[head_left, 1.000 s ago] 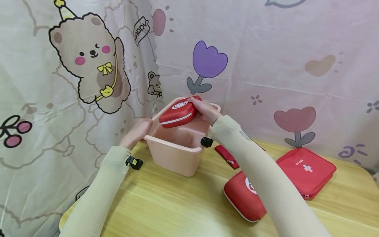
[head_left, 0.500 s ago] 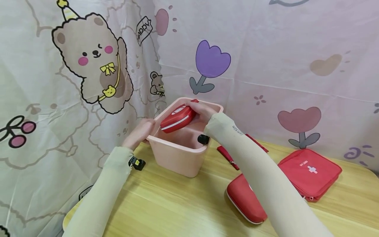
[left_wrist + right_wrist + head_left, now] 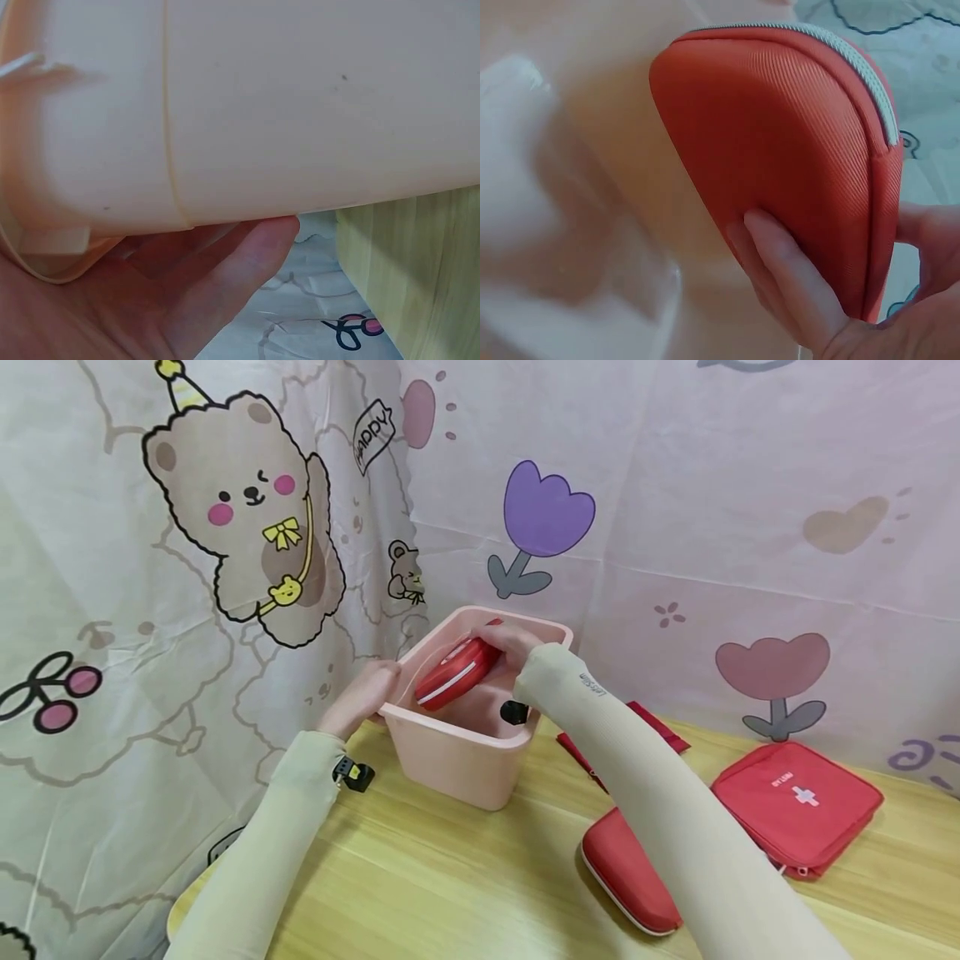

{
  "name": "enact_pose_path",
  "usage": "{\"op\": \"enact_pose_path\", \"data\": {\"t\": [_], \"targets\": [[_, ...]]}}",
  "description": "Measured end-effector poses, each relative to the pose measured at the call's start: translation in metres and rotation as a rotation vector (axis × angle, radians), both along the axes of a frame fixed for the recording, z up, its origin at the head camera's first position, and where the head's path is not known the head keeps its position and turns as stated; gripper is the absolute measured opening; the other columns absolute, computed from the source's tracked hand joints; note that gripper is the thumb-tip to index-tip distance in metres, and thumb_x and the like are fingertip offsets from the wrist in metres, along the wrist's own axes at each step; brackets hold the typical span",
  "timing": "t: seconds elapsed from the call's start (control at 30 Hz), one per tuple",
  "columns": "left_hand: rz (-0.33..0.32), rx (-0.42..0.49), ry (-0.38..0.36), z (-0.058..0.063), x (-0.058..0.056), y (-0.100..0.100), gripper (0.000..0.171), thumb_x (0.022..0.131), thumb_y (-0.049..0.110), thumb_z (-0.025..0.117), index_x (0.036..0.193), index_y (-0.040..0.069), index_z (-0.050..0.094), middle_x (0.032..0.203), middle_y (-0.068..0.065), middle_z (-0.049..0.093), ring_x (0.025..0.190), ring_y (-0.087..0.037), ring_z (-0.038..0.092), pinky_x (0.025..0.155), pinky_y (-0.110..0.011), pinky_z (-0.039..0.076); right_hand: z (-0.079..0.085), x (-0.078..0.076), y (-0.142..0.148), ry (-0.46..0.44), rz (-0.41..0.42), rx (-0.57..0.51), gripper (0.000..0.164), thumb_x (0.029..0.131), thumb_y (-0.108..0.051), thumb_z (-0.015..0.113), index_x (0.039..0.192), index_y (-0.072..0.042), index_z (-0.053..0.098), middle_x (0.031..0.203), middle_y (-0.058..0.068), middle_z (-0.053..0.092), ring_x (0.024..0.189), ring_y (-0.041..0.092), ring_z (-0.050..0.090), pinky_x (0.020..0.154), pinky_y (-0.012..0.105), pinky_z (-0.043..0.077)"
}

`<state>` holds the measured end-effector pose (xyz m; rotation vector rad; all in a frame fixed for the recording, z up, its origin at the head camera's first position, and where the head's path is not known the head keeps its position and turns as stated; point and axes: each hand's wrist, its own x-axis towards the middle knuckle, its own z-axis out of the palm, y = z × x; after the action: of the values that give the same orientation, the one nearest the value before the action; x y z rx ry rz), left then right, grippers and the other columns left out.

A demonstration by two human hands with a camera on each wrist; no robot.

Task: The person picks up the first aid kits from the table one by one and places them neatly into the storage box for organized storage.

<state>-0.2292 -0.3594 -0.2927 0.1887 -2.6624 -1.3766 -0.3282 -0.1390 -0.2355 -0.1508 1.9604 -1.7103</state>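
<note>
Curtain [image 3: 652, 485] HAPPY [image 3: 373, 435], bag [image 3: 795, 831] FIRST AID [image 3: 782, 779] plus cross [image 3: 806, 796]

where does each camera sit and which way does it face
Head: worn on the head, facing forward and down at the bin and table; left hand, right hand and sleeves show.
Left wrist: on that wrist, facing the bin's outer wall; left hand shows.
Right wrist: on that wrist, facing the held red case; right hand shows.
Head and right wrist share that red case.

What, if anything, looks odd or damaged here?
Just small dark specks on the outside of the pink bin, breaking its even colour. The red case in the right hand tilts, which seems ordinary. Nothing looks spilled.
</note>
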Motion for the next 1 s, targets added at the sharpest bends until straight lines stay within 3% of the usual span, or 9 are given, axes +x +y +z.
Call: {"op": "enact_pose_path", "data": {"t": [0.27,0.5,0.73,0.8,0.83,0.9,0.93,0.97,1.0], "targets": [[0.037,0.009,-0.033,0.001,0.002,0.001,0.04,0.1,0.022,0.03,0.109,-0.004,0.058,0.098,-0.019,0.054,0.077,-0.026,0.056,0.056,-0.042,0.056,-0.011,0.015,-0.004,-0.093,-0.082,-0.112,0.042,0.082,-0.032,0.078,0.116,-0.013,0.061,0.115,0.002,0.061,0.112,0.018,0.053,0.102,0.028,0.041],[0.035,0.008,-0.022,0.001,0.003,0.004,0.041,0.1,0.023,0.029,0.109,-0.004,0.058,0.101,-0.02,0.055,0.081,-0.028,0.057,0.053,-0.04,0.055,-0.017,0.021,-0.005,0.136,-0.009,-0.137,0.032,0.083,-0.017,0.067,0.115,-0.017,0.061,0.103,-0.001,0.061,0.099,0.017,0.053,0.102,0.034,0.04],[0.04,0.006,-0.025,0.001,0.003,0.003,0.04,0.101,0.025,0.028,0.107,-0.003,0.057,0.101,-0.019,0.056,0.082,-0.028,0.057,0.055,-0.04,0.054,-0.024,0.015,-0.011,0.193,-0.018,-0.061,0.05,0.075,-0.013,0.073,0.123,-0.018,0.059,0.113,0.003,0.063,0.104,0.018,0.056,0.095,0.031,0.044],[0.043,0.012,-0.028,0.0,0.004,0.003,0.039,0.1,0.025,0.029,0.106,-0.002,0.057,0.101,-0.019,0.056,0.082,-0.028,0.057,0.055,-0.04,0.054,-0.056,-0.031,-0.023,0.251,0.014,-0.071,0.051,0.07,-0.012,0.077,0.118,-0.02,0.061,0.105,0.001,0.064,0.096,0.015,0.058,0.084,0.026,0.048],[0.044,0.014,-0.032,0.0,0.004,0.003,0.039,0.1,0.024,0.029,0.105,-0.002,0.057,0.101,-0.019,0.056,0.082,-0.028,0.057,0.055,-0.04,0.054,-0.075,-0.07,-0.031,0.331,0.149,-0.121,0.043,0.073,-0.008,0.072,0.115,-0.016,0.061,0.099,0.002,0.065,0.091,0.014,0.059,0.08,0.024,0.048],[0.049,0.017,-0.038,0.0,0.005,0.004,0.039,0.1,0.025,0.029,0.106,-0.002,0.057,0.102,-0.019,0.056,0.083,-0.028,0.057,0.055,-0.04,0.054,-0.114,-0.149,-0.048,0.46,0.518,-0.435,0.029,0.08,-0.003,0.064,0.107,-0.012,0.062,0.089,0.0,0.063,0.083,0.011,0.058,0.072,0.021,0.047],[0.05,0.016,-0.041,0.0,0.005,0.005,0.039,0.1,0.025,0.029,0.106,-0.002,0.057,0.102,-0.019,0.056,0.083,-0.028,0.057,0.055,-0.04,0.054,-0.133,-0.18,-0.054,0.417,0.689,-0.64,0.027,0.081,0.001,0.059,0.105,-0.011,0.063,0.087,0.0,0.063,0.08,0.011,0.059,0.069,0.02,0.047],[0.048,0.014,-0.043,0.0,0.005,0.005,0.039,0.1,0.024,0.029,0.107,-0.002,0.056,0.103,-0.019,0.056,0.084,-0.028,0.057,0.055,-0.041,0.054,-0.154,-0.223,-0.066,0.376,0.936,-0.852,0.024,0.084,0.002,0.055,0.103,-0.009,0.063,0.086,0.001,0.064,0.08,0.012,0.06,0.069,0.021,0.048],[0.047,0.013,-0.044,0.0,0.005,0.005,0.039,0.1,0.025,0.029,0.107,-0.002,0.057,0.103,-0.019,0.056,0.084,-0.029,0.057,0.056,-0.042,0.054,-0.157,-0.238,-0.07,0.287,1.145,-0.984,0.024,0.085,0.006,0.047,0.101,-0.005,0.062,0.085,0.006,0.064,0.08,0.015,0.061,0.071,0.025,0.05]]}}
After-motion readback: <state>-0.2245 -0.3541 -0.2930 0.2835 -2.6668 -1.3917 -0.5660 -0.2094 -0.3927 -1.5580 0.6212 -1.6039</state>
